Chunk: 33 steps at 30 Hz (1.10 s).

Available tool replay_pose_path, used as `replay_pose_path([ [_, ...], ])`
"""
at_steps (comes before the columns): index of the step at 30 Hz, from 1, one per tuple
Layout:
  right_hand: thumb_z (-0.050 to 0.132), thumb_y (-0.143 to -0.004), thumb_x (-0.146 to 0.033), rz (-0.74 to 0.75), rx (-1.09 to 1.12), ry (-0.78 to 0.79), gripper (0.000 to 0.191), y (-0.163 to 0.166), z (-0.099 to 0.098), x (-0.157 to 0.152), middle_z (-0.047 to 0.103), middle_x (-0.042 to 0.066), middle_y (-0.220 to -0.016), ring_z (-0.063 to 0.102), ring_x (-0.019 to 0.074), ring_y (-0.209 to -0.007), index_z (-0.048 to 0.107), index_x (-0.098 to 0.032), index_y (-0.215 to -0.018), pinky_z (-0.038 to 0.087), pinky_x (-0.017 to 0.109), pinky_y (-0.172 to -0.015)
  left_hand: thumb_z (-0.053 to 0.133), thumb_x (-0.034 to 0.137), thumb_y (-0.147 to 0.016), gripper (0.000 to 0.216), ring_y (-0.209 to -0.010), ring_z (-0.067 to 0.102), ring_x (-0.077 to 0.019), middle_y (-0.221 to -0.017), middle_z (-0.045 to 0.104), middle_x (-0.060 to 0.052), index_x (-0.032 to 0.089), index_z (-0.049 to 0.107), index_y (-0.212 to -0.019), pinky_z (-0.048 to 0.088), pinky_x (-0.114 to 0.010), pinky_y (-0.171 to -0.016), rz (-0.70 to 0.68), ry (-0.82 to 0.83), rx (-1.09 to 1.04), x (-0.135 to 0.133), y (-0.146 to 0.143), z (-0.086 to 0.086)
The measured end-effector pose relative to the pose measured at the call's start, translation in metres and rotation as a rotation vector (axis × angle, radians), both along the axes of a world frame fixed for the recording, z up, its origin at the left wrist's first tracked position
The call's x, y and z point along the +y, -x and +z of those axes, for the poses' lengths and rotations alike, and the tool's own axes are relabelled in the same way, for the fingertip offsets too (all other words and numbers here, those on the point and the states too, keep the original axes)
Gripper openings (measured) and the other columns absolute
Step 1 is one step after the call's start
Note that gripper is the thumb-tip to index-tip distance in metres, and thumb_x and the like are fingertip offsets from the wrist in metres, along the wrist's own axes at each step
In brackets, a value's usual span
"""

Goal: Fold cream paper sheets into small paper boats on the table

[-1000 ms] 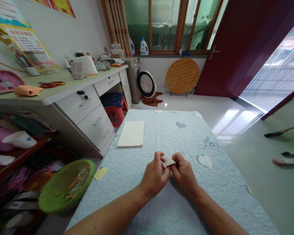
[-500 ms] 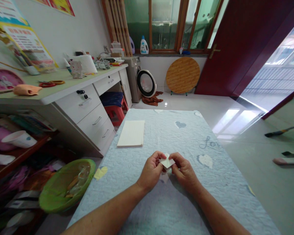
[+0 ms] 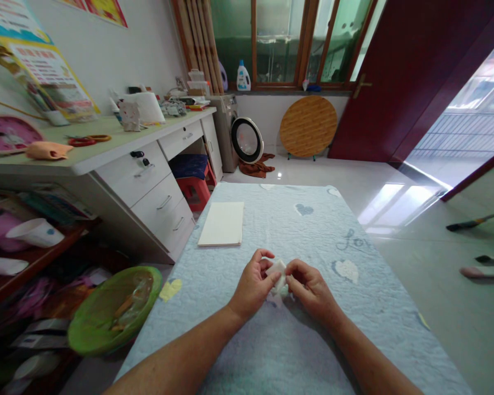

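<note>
A small piece of folded white paper (image 3: 276, 268) is held just above the cloth-covered table, between my two hands. My left hand (image 3: 253, 282) grips it from the left, thumb in front and fingers behind. At its right edge, the thumb and index finger of my right hand (image 3: 309, 282) pinch together on the paper. Part of the folded paper is hidden by my fingers. Farther off on the table, to the left, lies a pad of cream-white paper (image 3: 221, 224).
A pale blue quilted cloth (image 3: 284, 230) covers the table. Left of it stand a green basket (image 3: 80, 329) and a white desk (image 3: 148, 186) with drawers. Behind are a red stool (image 3: 195, 186), an open washing machine (image 3: 226, 131) and a round wooden tabletop (image 3: 308, 127).
The folded paper has turned and tilted; its wide, pointed shape facing me now shows as a narrower piece. My left index finger has lifted away a little, and my right fingers have closed nearer its edge.
</note>
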State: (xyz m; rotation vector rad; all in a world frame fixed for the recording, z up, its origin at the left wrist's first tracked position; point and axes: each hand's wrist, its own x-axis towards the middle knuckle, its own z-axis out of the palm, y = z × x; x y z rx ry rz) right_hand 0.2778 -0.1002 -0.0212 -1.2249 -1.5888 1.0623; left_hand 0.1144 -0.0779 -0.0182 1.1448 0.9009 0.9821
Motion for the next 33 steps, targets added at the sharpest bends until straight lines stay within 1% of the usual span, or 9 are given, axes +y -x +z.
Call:
replay_pose_path([
  [5,0.053,-0.088,-0.041,-0.037,0.058,0.055,0.02,0.0004,-0.0007,0.0024,0.049,-0.004,-0.067,0.045,0.0114,-0.058,0.05,-0.021,-0.087,0.036,0.023,-0.053,0.07,0.03,-0.079,0.051,-0.053,0.051,-0.0078,-0.069,0.055,0.009,0.022,0.041,-0.119,0.036,-0.018,-0.051,-0.051,-0.052,0.095,-0.0022,0.0014,0.0006],
  [10,0.049,-0.09,-0.04,-0.028,-0.046,0.044,0.028,-0.0004,0.0007,0.0036,0.047,-0.004,-0.062,0.042,0.0119,-0.059,0.051,-0.02,-0.07,0.034,0.024,-0.055,0.066,0.025,-0.081,0.046,-0.056,0.054,-0.0092,-0.07,0.058,0.007,0.021,0.043,-0.12,0.041,-0.019,-0.053,-0.094,-0.147,0.224,-0.0056,0.0015,-0.0018],
  [14,0.048,-0.09,-0.039,-0.055,-0.039,0.024,0.028,-0.0013,0.0003,0.0041,0.047,-0.003,-0.062,0.042,0.0118,-0.059,0.051,-0.02,-0.07,0.034,0.024,-0.055,0.065,0.021,-0.08,0.051,-0.054,0.055,-0.0092,-0.07,0.057,0.007,0.022,0.039,-0.123,0.042,-0.018,-0.05,-0.14,-0.097,0.196,-0.0054,0.0013,-0.0048],
  [16,0.048,-0.09,-0.039,-0.07,-0.038,0.022,0.028,-0.0017,0.0005,0.0046,0.047,-0.003,-0.062,0.041,0.0119,-0.059,0.05,-0.02,-0.071,0.034,0.024,-0.055,0.065,0.018,-0.077,0.054,-0.059,0.059,-0.0104,-0.075,0.059,0.006,0.023,0.038,-0.123,0.045,-0.019,-0.052,-0.16,-0.073,0.15,-0.0049,0.0014,-0.0056],
  [19,0.048,-0.09,-0.041,-0.084,-0.028,0.026,0.028,-0.0021,0.001,0.0056,0.046,-0.003,-0.063,0.042,0.0123,-0.059,0.05,-0.02,-0.071,0.034,0.024,-0.055,0.067,0.014,-0.072,0.06,-0.068,0.064,-0.0117,-0.096,0.06,0.001,0.025,0.038,-0.123,0.048,-0.02,-0.054,-0.13,-0.057,0.11,-0.0049,0.0013,-0.006],
  [20,0.049,-0.09,-0.041,-0.087,-0.022,0.027,0.028,-0.0023,0.0009,0.0059,0.046,-0.003,-0.063,0.042,0.0123,-0.059,0.05,-0.02,-0.071,0.034,0.025,-0.055,0.068,0.015,-0.071,0.061,-0.068,0.063,-0.0119,-0.097,0.06,0.0,0.025,0.038,-0.124,0.047,-0.019,-0.052,-0.131,-0.047,0.107,-0.0051,0.0013,-0.006],
  [25,0.052,-0.089,-0.04,-0.081,0.012,0.057,0.025,-0.0028,-0.0028,0.0077,0.048,-0.003,-0.065,0.043,0.0122,-0.06,0.052,-0.02,-0.074,0.034,0.025,-0.056,0.068,0.017,-0.074,0.053,-0.058,0.055,-0.0098,-0.071,0.056,0.006,0.021,0.043,-0.121,0.04,-0.017,-0.049,-0.191,-0.008,0.109,-0.0055,0.0018,-0.0033],
  [30,0.057,-0.087,-0.036,0.041,0.15,0.126,0.018,-0.0012,-0.0055,0.0086,0.057,-0.002,-0.077,0.054,0.0141,-0.07,0.051,-0.022,-0.096,0.04,0.026,-0.064,0.071,0.017,-0.072,0.051,-0.058,0.054,-0.0087,-0.071,0.06,0.005,0.02,0.045,-0.116,0.038,-0.018,-0.054,-0.131,0.009,0.059,-0.0028,0.0015,0.0],
  [33,0.057,-0.088,-0.034,0.068,0.201,0.151,0.02,0.0002,-0.0082,0.0086,0.059,-0.004,-0.076,0.055,0.0144,-0.069,0.044,-0.024,-0.099,0.041,0.027,-0.064,0.071,0.02,-0.072,0.052,-0.058,0.055,-0.0096,-0.072,0.063,0.004,0.021,0.044,-0.115,0.039,-0.019,-0.056,-0.127,0.057,0.038,-0.0021,0.0008,-0.0023],
])
